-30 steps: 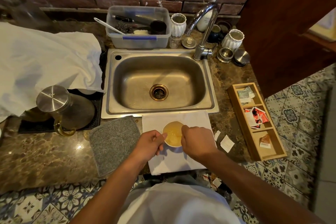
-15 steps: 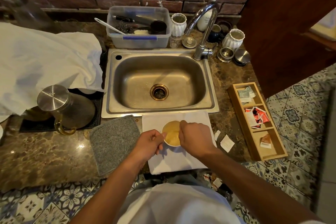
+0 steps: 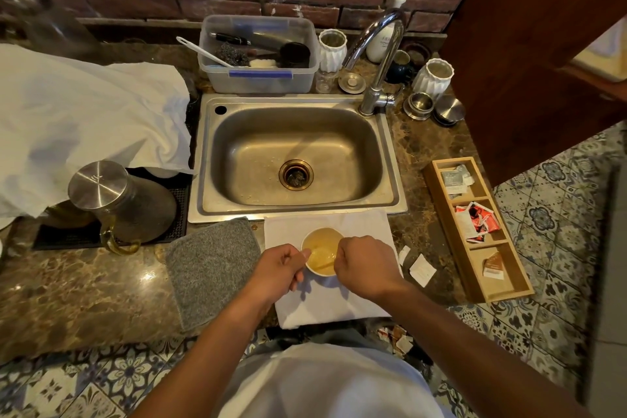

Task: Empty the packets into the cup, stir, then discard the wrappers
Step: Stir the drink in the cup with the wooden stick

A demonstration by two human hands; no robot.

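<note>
Left hand [image 3: 276, 270] grip closed on the cup [image 3: 320, 250] rim; right hand [image 3: 364, 266] fisted over the cup, what it pinches is hidden. Cup sits on a white napkin [image 3: 325, 302], near worktop [image 3: 84, 295] edge; torn wrappers [image 3: 420, 269] just right.

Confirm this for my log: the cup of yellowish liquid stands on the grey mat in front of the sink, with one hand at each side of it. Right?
Not quite. The head view shows the cup standing on the white cloth, not the grey mat, which lies beside it to the left. The rest holds: yellowish liquid, in front of the sink, left hand and right hand at its sides.
</note>
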